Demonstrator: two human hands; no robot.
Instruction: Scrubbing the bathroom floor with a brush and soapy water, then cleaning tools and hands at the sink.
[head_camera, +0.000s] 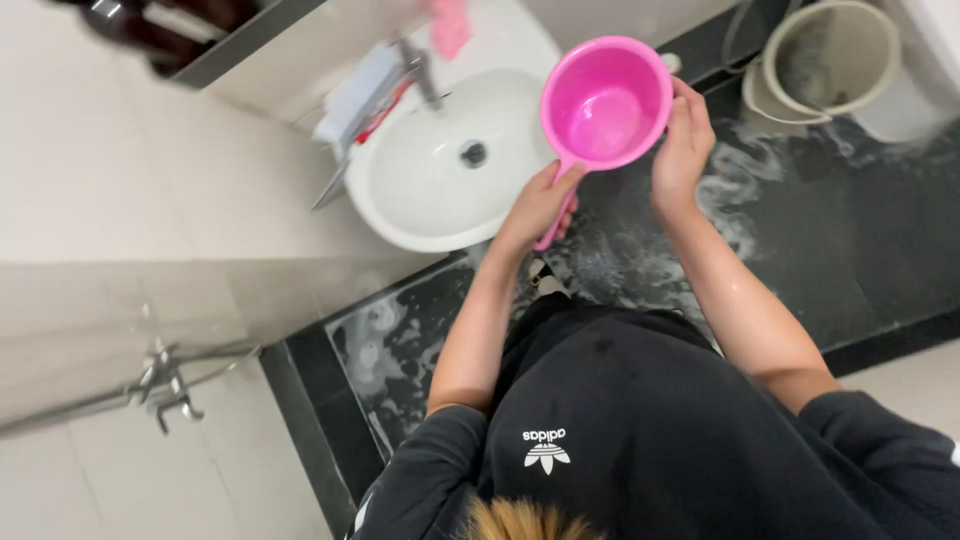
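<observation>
Here, near the top centre of the frame, the left hand grips the pink dipper by its handle while the right hand cups its rim beside the white basin, the bowl seemingly emptied above the soapy, still-wet floor.

white sink, grey bucket, wet dark floor

Bright pink dipper, glossy inside, with a pink handle running down to the near left. Left of it, a plain white basin with a dark drain. Far right, a cream bucket. The floor is black, streaked with white foam swirls. Pale beige wall tiles fill the left. The nearest sleeves are black.
</observation>
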